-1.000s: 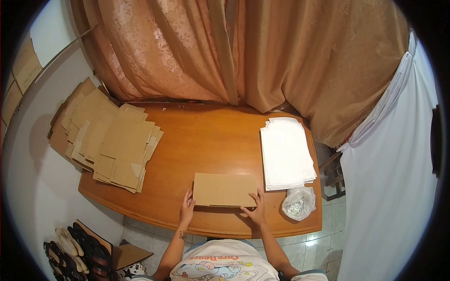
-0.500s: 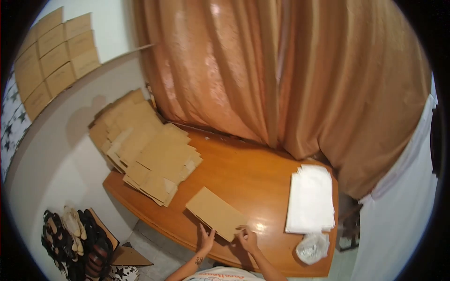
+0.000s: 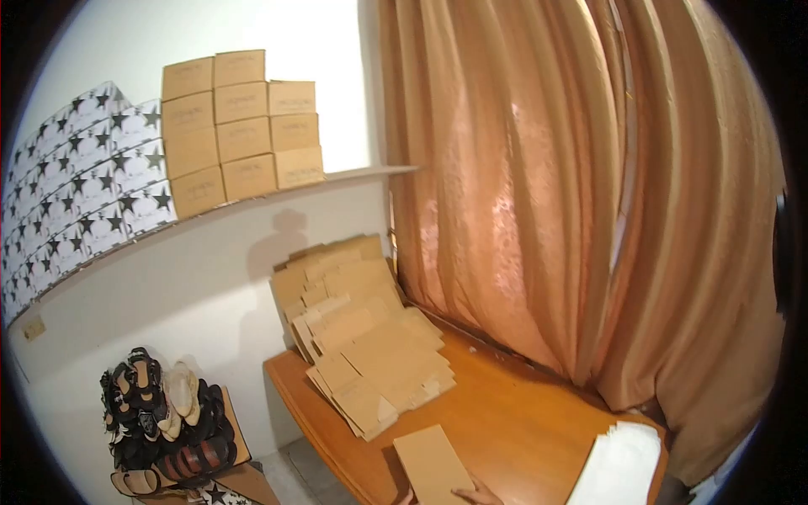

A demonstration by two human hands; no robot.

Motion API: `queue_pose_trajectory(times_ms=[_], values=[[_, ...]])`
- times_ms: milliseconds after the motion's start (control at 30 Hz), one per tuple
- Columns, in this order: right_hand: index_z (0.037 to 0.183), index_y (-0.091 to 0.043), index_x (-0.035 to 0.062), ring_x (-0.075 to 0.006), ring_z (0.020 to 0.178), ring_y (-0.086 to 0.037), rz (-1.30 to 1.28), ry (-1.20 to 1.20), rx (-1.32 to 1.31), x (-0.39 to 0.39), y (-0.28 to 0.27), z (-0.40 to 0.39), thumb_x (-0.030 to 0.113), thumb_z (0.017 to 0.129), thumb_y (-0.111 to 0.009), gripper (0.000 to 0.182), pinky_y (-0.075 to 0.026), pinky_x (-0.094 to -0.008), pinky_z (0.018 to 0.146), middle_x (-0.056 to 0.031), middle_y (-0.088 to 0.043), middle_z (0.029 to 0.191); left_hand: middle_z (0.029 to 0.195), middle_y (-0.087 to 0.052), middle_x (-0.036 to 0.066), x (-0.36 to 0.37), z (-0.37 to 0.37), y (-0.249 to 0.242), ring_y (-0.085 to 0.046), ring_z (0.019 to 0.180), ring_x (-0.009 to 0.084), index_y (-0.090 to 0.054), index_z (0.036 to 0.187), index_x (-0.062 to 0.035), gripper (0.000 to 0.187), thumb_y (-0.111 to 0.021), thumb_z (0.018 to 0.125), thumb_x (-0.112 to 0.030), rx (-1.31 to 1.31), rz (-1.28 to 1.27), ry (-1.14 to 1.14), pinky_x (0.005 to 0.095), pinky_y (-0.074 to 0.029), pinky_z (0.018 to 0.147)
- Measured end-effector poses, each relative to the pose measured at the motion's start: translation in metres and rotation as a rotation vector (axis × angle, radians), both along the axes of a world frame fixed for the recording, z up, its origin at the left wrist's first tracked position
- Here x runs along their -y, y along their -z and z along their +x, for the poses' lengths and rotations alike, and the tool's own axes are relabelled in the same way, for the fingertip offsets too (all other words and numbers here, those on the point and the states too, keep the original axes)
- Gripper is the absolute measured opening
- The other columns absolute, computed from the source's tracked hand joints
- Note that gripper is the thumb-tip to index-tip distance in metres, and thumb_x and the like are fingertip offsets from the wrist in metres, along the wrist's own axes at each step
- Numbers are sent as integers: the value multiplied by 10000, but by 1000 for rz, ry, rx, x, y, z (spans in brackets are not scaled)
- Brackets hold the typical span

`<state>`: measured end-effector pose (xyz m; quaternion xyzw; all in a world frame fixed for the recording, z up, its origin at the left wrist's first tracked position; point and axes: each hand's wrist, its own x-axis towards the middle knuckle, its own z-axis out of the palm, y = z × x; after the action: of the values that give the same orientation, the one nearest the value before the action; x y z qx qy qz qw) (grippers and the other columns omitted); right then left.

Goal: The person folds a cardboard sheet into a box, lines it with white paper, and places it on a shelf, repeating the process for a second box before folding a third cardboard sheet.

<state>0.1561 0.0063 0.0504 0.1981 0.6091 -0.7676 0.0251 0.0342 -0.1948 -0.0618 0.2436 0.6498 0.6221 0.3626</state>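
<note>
A closed, flat brown cardboard box (image 3: 431, 461) lies on the wooden table at the bottom of the view. My left hand (image 3: 406, 497) is at the box's left edge, and only a few fingertips show above the frame's lower border. On the opposite side, my right hand (image 3: 477, 491) grips the right edge, its thumb over the top face. Both palms and wrists are mostly cut off. Beyond the box, a heap of flattened cardboard pieces (image 3: 387, 353) leans against the wall and spreads over the table's left part.
White sheets (image 3: 621, 465) are stacked on the right of the brown table (image 3: 505, 404). Assembled brown boxes (image 3: 244, 130) and star-printed boxes (image 3: 101, 181) fill a wall shelf. Several shoes (image 3: 172, 417) are piled at lower left. Orange-brown curtains (image 3: 513, 202) hang behind.
My view has swung up and left, so the box and hands now appear lower and more shelf shows. My right hand has shifted from the box's near corner onto its right edge.
</note>
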Motion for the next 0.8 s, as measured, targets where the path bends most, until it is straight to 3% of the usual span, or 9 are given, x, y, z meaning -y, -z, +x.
queue_pose_trajectory(times_ms=[200, 233, 267, 300, 333, 367, 500, 600, 800], values=[[1477, -10, 88, -279, 1171, -524, -92, 19, -229, -12, 16, -81, 118, 846, -641, 893, -509, -396, 871, -189, -306, 1435, 1552, 57, 139, 21, -59, -102, 14, 1424, 272, 15, 1492, -112, 912, -640, 880, -281, -363, 72, 115, 425, -105, 1153], [1486, 43, 94, -291, 1170, -530, -120, 24, -252, -10, 20, -93, 112, 842, -643, 941, -524, -406, 856, -206, -274, 1454, 1547, 96, 132, 22, -86, -128, 46, 1423, 306, 62, 1491, -149, 1074, -658, 795, -538, -433, 15, 179, 484, -91, 1149], [1482, -68, 79, -254, 1239, -435, -16, 39, -395, -15, 9, -116, 154, 855, -633, 846, -428, -380, 948, -154, -286, 1460, 1546, 78, 164, 20, -105, -170, 48, 1423, 300, 50, 1491, -134, 1112, -709, 764, -497, -525, -20, 179, 443, -82, 1154], [1477, -180, 65, -218, 1307, -340, 85, 56, -534, -18, -19, -142, 197, 868, -622, 764, -332, -354, 1040, -103, -299, 1466, 1518, -94, 236, 17, -120, -208, -243, 1373, 342, 144, 1459, -60, 1114, -688, 819, -432, -940, -154, 155, 413, -297, 1084], [1477, -177, 60, -219, 1334, -296, 50, 71, -557, -18, -49, -161, 153, 854, -625, 773, -310, -355, 1057, -97, -286, 1473, 1525, 66, 241, 16, -139, -241, 39, 1423, 322, 117, 1457, -24, 1206, -729, 745, -506, -821, -84, 199, 398, -80, 1152], [1477, -175, 55, -220, 1361, -253, 18, 89, -578, -18, -85, -179, 108, 840, -627, 783, -288, -356, 1074, -92, -273, 1481, 1525, -4, 253, 16, -153, -271, -88, 1418, 342, 57, 1466, -10, 1201, -745, 721, -504, -923, -80, 136, 399, -167, 1136], [1489, -77, 39, -248, 1421, -113, 337, 41, -937, -6, -230, -245, 352, 755, -685, 1004, -116, -375, 1138, -146, -103, 1544, 1544, -41, 190, 22, -213, -388, -153, 1412, 318, 77, 1481, -102, 1161, -774, 721, -321, -1063, 24, 4, 409, -209, 1132], [1490, -67, 40, -251, 1420, -115, 549, -11, -1108, 2, -333, -289, 330, 744, -702, 1021, -117, -376, 1139, -145, -110, 1542, 1540, -98, 180, 31, -261, -476, -177, 1406, 322, 53, 1488, -136, 1134, -779, 721, -214, -1271, 178, -85, 413, -205, 1138], [1471, -189, 33, -260, 1386, -234, 454, 62, -1429, 39, -496, -372, 365, 789, -691, 909, -199, -376, 1118, -163, -271, 1485, 1491, -257, 196, 55, -326, -644, -290, 1362, 330, -19, 1493, -159, 1132, -799, 691, -330, -1556, 244, -261, 404, -258, 1123]])
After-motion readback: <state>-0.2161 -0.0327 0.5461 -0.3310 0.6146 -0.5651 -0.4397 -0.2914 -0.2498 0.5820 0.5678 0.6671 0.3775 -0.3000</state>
